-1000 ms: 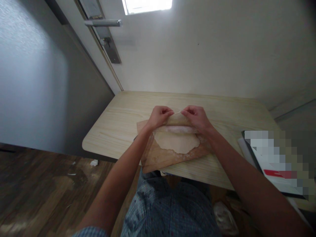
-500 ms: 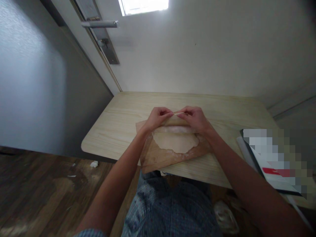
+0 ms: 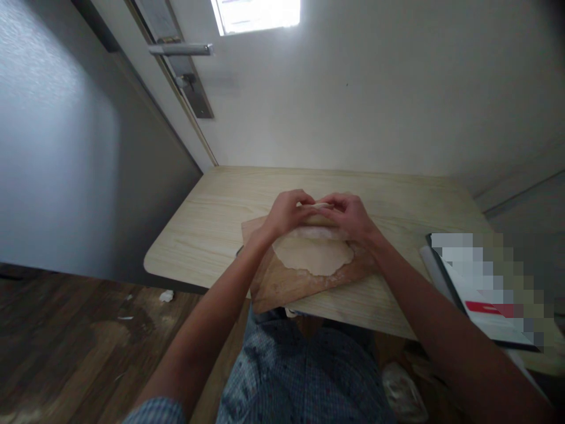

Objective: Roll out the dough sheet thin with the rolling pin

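Note:
A flat sheet of pale dough [image 3: 314, 257] lies on a brown wooden board [image 3: 282, 282] at the near edge of a light wooden table [image 3: 212, 224]. Its far edge is folded back towards me. My left hand [image 3: 286, 213] and my right hand [image 3: 349, 217] sit side by side on that fold, fingers curled and pinching the dough edge, their fingertips almost touching in the middle.
A dark folder with white and red papers [image 3: 477, 288] lies on the table's right end, partly blurred out. A door with a metal lever handle [image 3: 180, 49] stands at the back left. A white wall runs behind the table. Dark wood floor at the left.
Both hands have drawn closer together along the folded far edge of the dough, and the fold between them has narrowed. The board and folder have not moved.

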`<state>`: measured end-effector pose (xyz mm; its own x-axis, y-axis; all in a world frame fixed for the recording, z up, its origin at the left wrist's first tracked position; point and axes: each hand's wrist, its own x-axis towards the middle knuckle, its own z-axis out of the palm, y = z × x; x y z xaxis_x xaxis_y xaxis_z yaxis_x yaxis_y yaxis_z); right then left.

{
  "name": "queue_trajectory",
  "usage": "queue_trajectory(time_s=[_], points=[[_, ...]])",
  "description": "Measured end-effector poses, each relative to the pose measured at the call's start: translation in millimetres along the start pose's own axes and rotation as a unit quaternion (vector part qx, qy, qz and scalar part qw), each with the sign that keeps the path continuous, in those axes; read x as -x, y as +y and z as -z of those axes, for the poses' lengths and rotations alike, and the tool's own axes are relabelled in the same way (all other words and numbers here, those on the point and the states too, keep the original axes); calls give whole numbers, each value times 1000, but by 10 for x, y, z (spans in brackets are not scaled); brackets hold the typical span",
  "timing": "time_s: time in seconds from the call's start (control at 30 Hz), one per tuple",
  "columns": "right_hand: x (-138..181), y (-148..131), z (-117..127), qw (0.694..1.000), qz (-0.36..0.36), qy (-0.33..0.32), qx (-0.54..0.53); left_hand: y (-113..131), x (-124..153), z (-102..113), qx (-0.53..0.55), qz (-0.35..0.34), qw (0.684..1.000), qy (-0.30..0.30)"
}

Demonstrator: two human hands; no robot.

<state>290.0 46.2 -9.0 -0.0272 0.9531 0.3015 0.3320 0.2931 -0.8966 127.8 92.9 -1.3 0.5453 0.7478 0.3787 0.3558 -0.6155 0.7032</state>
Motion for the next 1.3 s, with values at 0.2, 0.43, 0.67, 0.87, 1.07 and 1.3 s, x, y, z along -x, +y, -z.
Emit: queue_trajectory(time_s=[0.2,0.43,0.67,0.87,1.07,1.3], points=[[19,74,-9,999,-17,31,14,19,-49,-36,14,6,1000,10],[21,10,-22,994,-17,2,107,13,-3,-28,95,43,994,19],[11,-7,-37,989,-53,-11,135,-69,-38,19,139,135,981,-10],[-33,8,-50,983,-82,7,164,-157,77,152,53,191,977,-79],[-39,41,-48,985,-121,56,111,-188,129,164,75,227,969,-58],[-29,-2,-15,987,-127,9,94,-132,155,112,105,249,963,12]])
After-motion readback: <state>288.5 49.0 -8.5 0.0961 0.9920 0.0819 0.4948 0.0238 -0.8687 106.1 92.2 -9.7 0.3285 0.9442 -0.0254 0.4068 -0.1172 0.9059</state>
